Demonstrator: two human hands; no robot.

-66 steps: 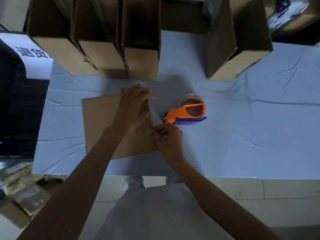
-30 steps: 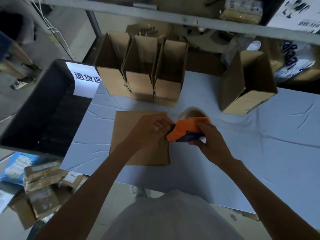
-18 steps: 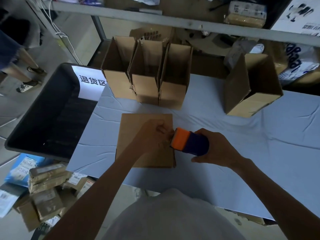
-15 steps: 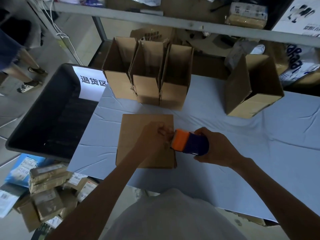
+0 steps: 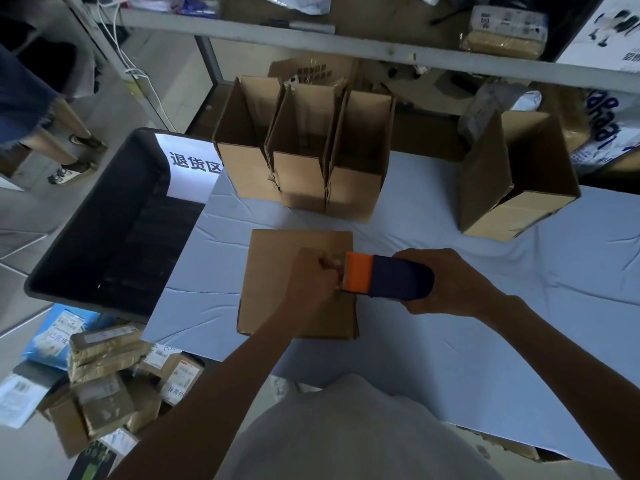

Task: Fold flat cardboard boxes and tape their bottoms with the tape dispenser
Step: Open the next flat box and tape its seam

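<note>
A brown cardboard box [image 5: 277, 271] lies with its closed bottom face up on the blue-covered table [image 5: 519, 306]. My right hand [image 5: 450, 282] grips the orange and dark blue tape dispenser [image 5: 388, 278], whose orange front sits at the box's right edge. My left hand [image 5: 311, 282] rests on the box with its fingers curled, pinching at the dispenser's front, where the tape end itself is too small to make out.
Three folded open boxes [image 5: 304, 150] stand in a row at the table's back, with another [image 5: 516, 181] at the back right. A black bin [image 5: 86, 237] with a white label sits left of the table. Parcels [image 5: 104, 375] lie on the floor. A shelf [image 5: 346, 46] runs behind.
My right hand picked up the tape dispenser from the table and brought it to the box's right edge. My left hand curled at its front. My view rose to take in the shelf.
</note>
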